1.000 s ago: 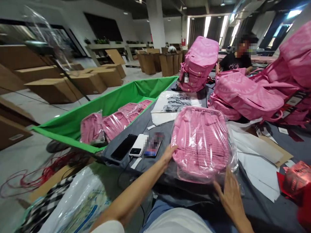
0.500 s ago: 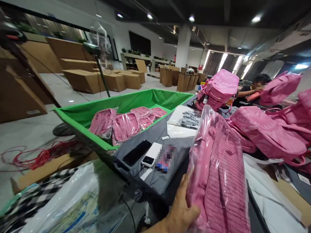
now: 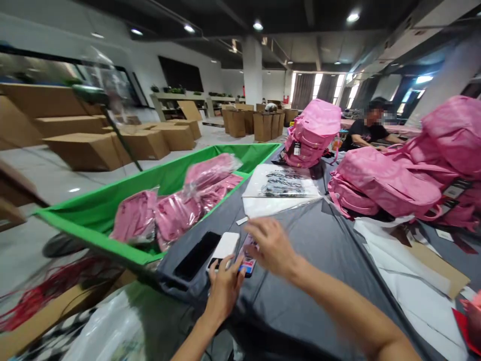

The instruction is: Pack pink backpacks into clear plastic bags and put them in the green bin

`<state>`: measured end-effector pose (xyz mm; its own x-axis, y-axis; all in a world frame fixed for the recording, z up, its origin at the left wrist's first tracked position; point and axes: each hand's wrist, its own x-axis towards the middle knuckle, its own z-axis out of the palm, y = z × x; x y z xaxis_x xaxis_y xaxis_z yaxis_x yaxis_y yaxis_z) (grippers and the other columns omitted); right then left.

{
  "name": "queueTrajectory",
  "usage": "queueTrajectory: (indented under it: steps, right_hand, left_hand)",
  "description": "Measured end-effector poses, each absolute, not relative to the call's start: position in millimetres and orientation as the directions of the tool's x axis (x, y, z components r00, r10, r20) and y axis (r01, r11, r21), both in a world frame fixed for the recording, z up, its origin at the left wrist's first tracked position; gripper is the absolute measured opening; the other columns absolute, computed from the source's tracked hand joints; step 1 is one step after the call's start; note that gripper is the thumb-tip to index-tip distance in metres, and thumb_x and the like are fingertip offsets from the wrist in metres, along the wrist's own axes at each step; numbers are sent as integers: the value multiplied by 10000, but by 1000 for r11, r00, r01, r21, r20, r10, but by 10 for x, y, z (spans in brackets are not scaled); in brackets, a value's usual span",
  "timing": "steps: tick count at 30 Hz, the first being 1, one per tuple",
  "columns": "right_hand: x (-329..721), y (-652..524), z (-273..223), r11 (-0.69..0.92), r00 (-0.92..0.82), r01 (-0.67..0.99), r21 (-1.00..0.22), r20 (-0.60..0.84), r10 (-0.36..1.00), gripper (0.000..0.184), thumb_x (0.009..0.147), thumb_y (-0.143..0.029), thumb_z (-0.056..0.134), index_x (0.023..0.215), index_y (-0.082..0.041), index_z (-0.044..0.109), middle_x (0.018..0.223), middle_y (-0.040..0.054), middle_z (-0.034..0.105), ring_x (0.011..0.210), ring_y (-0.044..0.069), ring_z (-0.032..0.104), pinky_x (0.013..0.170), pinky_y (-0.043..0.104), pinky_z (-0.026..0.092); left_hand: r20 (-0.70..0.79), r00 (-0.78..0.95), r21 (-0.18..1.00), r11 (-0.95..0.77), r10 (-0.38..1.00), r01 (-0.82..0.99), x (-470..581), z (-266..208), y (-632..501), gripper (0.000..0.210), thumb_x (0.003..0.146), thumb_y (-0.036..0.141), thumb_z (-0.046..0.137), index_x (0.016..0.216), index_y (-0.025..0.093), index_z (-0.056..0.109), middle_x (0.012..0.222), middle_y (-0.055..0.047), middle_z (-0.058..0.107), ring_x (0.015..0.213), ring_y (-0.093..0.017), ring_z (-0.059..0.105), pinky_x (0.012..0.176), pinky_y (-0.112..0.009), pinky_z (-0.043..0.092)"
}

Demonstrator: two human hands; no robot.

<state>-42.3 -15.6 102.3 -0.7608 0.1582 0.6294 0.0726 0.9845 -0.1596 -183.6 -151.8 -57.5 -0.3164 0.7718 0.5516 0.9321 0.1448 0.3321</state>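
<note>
My left hand [image 3: 222,288] is open, its fingers spread over the lower end of a white power bank [image 3: 229,244] and the near edge of a phone-sized item with a pink and blue face [image 3: 247,267]. Partly blurred, my right hand [image 3: 272,246] hovers at the right of that item with bent fingers apart, covering much of it; I see nothing held in it. A black phone [image 3: 197,255] lies left of the power bank. Beyond them, a plastic-wrapped pink backpack [image 3: 210,173], smeared by motion, is above other wrapped backpacks [image 3: 176,218] in the green-rimmed bin [image 3: 101,245].
A white printed plastic bag [image 3: 281,183] lies on the grey-covered table [image 3: 300,240]. Unwrapped pink backpacks [image 3: 387,183] pile up at the right, near white sheets [image 3: 409,281]. A co-worker [image 3: 370,128] sits behind them. Cardboard boxes [image 3: 90,150] stand on the floor at left.
The wrapped backpack has left my left hand and is now at the green bin. Both hands are now over the small items on the table. The view has turned right.
</note>
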Motion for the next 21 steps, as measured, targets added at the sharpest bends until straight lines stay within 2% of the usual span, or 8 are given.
queueTrajectory:
  steps: [2, 4, 7, 10, 13, 15, 18, 21]
  right_hand:
    - [-20, -205, 454, 974, -807, 91, -208, 557, 195, 264, 931, -247, 668, 1191, -202, 651, 1263, 149, 682, 1168, 267, 634, 986, 445, 533]
    - [429, -154, 7, 928, -803, 205, -312, 488, 342, 242, 882, -212, 723, 1119, -208, 673, 1218, 132, 704, 1119, 252, 671, 958, 420, 562]
    - [1051, 106, -228, 845, -727, 371, -385, 446, 522, 246, 856, -173, 736, 1094, -210, 685, 1177, 123, 718, 1081, 239, 700, 944, 406, 582]
    - [1525, 562, -4, 795, -664, 520, -312, 438, 606, 213, 870, -142, 706, 1073, -204, 694, 1145, 126, 723, 1068, 241, 708, 937, 419, 582]
    - [1875, 1183, 452, 676, -617, 727, -122, 316, 721, 220, 875, -140, 711, 1087, -197, 702, 1205, 119, 707, 1138, 226, 677, 990, 385, 546]
    - [2078, 1661, 778, 545, -525, 838, -12, 256, 812, 286, 887, -151, 712, 1170, -191, 688, 1295, 127, 670, 1211, 222, 632, 1041, 357, 500]
    - [2375, 2363, 1162, 332, -329, 942, 43, 301, 895, 409, 928, -161, 662, 1331, -120, 603, 1370, 218, 599, 1268, 283, 572, 1062, 397, 452]
    - [2620, 2890, 1328, 102, -117, 993, 62, 352, 928, 472, 962, -218, 625, 1373, -4, 530, 1323, 332, 569, 1240, 367, 556, 997, 461, 447]
  left_hand:
    - [476, -266, 289, 137, 838, 947, -1785, -736, -1375, 353, 1006, 259, 437, 1249, 234, 692, 1233, -123, 740, 1245, -338, 593, 1106, -632, 322]
    - [431, -220, 239, 124, 875, 963, -1849, -702, -1151, 372, 1009, 262, 407, 1221, 229, 711, 1251, -126, 736, 1263, -373, 573, 1090, -681, 317]
    - [469, -150, 157, 85, 871, 984, -1890, -585, -740, 417, 1020, 304, 377, 1256, 181, 699, 1264, -166, 723, 1270, -400, 556, 1066, -689, 349]
    - [516, -30, 118, -36, 856, 992, -1604, -678, -390, 454, 1024, 333, 380, 1317, 145, 672, 1291, -172, 708, 1291, -380, 552, 1096, -640, 376]
    - [497, 123, 86, -190, 859, 978, -1110, -981, -199, 471, 1028, 325, 366, 1392, 203, 639, 1427, -104, 644, 1381, -332, 511, 1132, -569, 401]
    - [472, 189, 64, -247, 861, 967, -853, -1200, -135, 506, 1025, 356, 378, 1484, 235, 552, 1533, -67, 552, 1443, -307, 463, 1143, -534, 416]
    - [461, 219, 23, -259, 860, 966, -744, -1452, -69, 555, 1001, 438, 431, 1532, 284, 475, 1590, -44, 473, 1449, -311, 468, 1127, -518, 442]
    - [465, 259, -18, -284, 846, 959, -859, -1652, -9, 586, 971, 461, 490, 1543, 347, 439, 1583, -13, 471, 1408, -297, 521, 1092, -467, 472]
